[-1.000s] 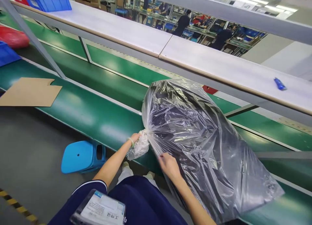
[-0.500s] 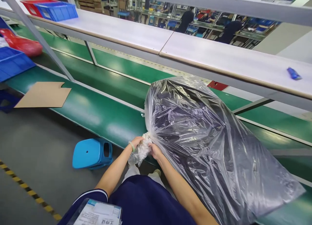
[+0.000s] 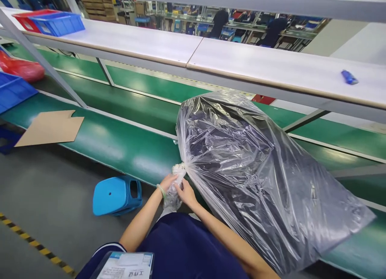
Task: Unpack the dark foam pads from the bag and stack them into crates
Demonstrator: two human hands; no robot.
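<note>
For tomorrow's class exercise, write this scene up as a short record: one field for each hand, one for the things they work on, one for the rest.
left hand: closed around the gathered neck of the clear plastic bag
right hand: fingers on the same gathered neck, just beside the left hand
things: the bag is bulging with something dark and lies across a green conveyor belt
rest: blue plastic stool tipped on the grey floor; cardboard sheet on the belt; blue crate on the white shelf above
</note>
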